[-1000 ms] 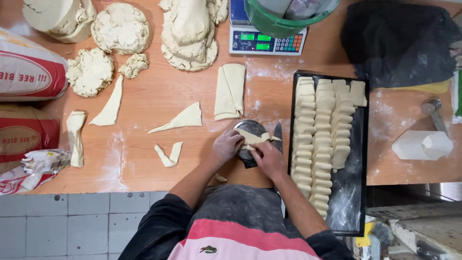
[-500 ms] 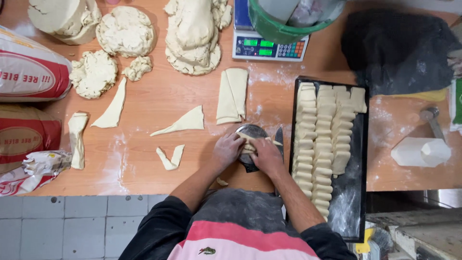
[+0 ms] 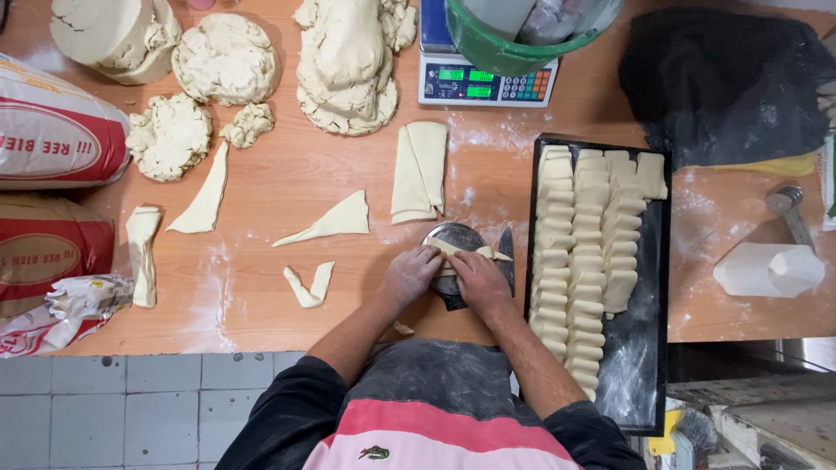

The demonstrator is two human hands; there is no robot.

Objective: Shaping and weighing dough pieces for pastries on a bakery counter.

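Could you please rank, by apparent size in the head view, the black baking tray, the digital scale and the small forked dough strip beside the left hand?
1. Black baking tray, by far the largest.
2. Digital scale, partly hidden under the green bucket.
3. Forked dough strip, the smallest.

The table [image 3: 287,331] is orange-brown wood dusted with white flour. Dough pieces [image 3: 335,222] are pale cream. The tray [image 3: 640,348] at right is black, the far bucket [image 3: 496,52] green, the scale [image 3: 483,83] blue-grey with green displays. 2 left sacks [image 3: 52,122] are white and red.
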